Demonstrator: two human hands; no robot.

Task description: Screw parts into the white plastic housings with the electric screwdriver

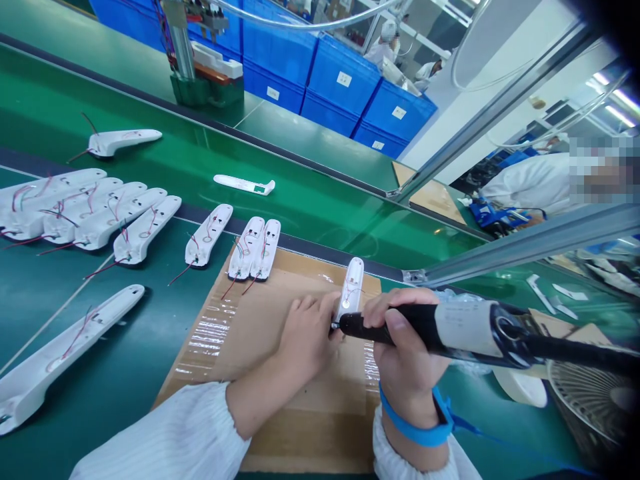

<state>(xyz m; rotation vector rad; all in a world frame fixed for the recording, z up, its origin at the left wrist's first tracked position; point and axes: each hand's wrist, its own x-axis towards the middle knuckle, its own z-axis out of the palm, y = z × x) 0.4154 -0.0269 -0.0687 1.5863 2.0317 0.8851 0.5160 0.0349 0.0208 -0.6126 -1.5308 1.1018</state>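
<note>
My right hand (pixel 407 333) is wrapped round a black electric screwdriver (pixel 460 328), its cable trailing off to the right. The tool's tip meets the near end of a white plastic housing (pixel 351 287) with thin wires inside. My left hand (pixel 310 333) grips that same near end from the left, its fingers closed and partly hidden behind the hand. Under both hands lies a cardboard sheet (pixel 280 440) with strips of clear tape. Two similar housings (pixel 254 248) stand side by side at its far left corner. A blue wrist strap (pixel 420 433) circles my right wrist.
Several wired white housings (pixel 147 230) lie along the left of the green bench, with a larger one (pixel 75 353) nearer me. A white cover piece (pixel 244 184) rests on the green belt (pixel 310 200). At right are a fan (pixel 595 393) and a metal frame post (pixel 490 250).
</note>
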